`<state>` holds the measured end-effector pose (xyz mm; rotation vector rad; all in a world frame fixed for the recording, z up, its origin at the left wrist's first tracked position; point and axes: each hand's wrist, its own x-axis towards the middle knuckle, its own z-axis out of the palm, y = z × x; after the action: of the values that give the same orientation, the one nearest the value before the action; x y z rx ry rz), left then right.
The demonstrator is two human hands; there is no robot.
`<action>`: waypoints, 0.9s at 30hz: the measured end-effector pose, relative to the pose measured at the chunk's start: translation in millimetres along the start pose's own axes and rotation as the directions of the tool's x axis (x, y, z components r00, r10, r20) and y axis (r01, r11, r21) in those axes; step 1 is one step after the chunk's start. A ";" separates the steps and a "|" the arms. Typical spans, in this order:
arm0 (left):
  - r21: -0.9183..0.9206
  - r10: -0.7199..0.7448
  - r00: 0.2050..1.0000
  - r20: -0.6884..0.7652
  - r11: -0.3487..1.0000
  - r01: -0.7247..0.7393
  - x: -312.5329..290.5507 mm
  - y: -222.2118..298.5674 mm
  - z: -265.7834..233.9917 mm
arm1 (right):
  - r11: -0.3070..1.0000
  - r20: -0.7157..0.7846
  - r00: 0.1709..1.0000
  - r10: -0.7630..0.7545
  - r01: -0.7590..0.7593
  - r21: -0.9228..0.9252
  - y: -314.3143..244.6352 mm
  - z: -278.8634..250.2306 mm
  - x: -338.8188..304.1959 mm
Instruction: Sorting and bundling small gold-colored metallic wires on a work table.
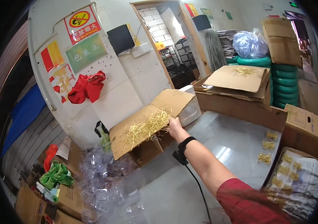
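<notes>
My right hand [174,127] reaches forward and to the left, at the right edge of a heap of thin gold-coloured metal pieces [147,125]. Its fingers look curled, but what they hold, if anything, is hidden. The heap lies on a tilted flat cardboard sheet [119,143], propped over an open brown box [153,147]. A black band [187,143] with a small device and a cable circles my right wrist. No part of my left hand shows.
Clear plastic boxes [105,183] are piled left of the grey metal table [218,127]. Small gold bundles [264,158] line its right side; more lie on a paper-covered box [304,179]. Behind stand a cardboard-topped carton [237,80], a brown carton [304,125] and green coils [284,86].
</notes>
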<state>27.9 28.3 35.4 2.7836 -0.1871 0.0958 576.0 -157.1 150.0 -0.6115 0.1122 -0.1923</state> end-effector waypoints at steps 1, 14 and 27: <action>-0.005 0.010 1.000 0.007 1.000 -0.010 3.9 0.0 0.5 | 1.000 0.066 0.998 0.000 0.000 0.013 -1.4 -10.8 9.9; -0.047 -0.012 0.999 -0.032 0.999 0.010 -11.9 -7.3 12.1 | 0.984 0.027 1.000 -0.014 0.009 0.179 10.2 -106.4 -6.7; -0.071 -0.053 0.994 -0.098 0.996 0.046 -36.3 -4.5 21.0 | 0.986 -0.261 0.962 0.082 -0.041 0.162 63.3 -177.3 -15.7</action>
<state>-6.5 29.4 10.9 2.7054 -0.0937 0.2118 541.3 -202.1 -30.1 -0.4238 0.3740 -0.2205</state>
